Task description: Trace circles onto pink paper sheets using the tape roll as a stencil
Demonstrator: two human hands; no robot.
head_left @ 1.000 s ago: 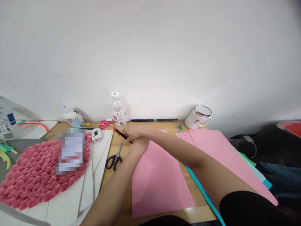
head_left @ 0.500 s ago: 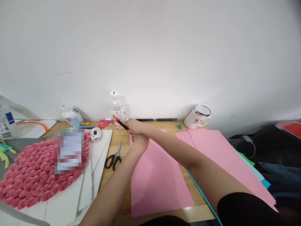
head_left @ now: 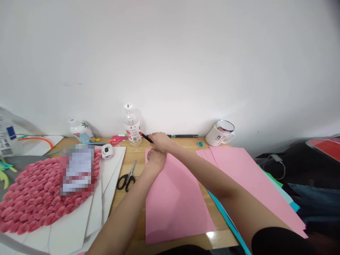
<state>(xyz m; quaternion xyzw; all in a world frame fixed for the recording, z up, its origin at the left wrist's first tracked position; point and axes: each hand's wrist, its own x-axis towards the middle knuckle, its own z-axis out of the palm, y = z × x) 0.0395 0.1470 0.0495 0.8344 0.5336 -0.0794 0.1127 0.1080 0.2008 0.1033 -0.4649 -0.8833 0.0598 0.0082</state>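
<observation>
My right hand (head_left: 160, 141) is closed around a black pencil (head_left: 147, 137) with a red end that points up and left. It crosses over the far end of a pink paper sheet (head_left: 175, 205). Just below it, my left hand (head_left: 156, 160) rests at the sheet's far left part with its fingers curled. A small thing may be in those fingers, but I cannot make it out. Black-handled scissors (head_left: 126, 180) lie slightly open on the wooden table, left of the pink sheet.
Behind the hands stand a clear bottle (head_left: 132, 125) and a white mug (head_left: 221, 134). To the left, pink paper curls (head_left: 39, 194) cover a board on white sheets (head_left: 69, 226). More pink paper (head_left: 247, 173) lies at right. A teal tape roll (head_left: 200, 144) sits near the wall.
My right hand and the pencil have shifted to the right and slightly up, away from in front of the bottle. My left hand has barely moved. The view has shifted slightly.
</observation>
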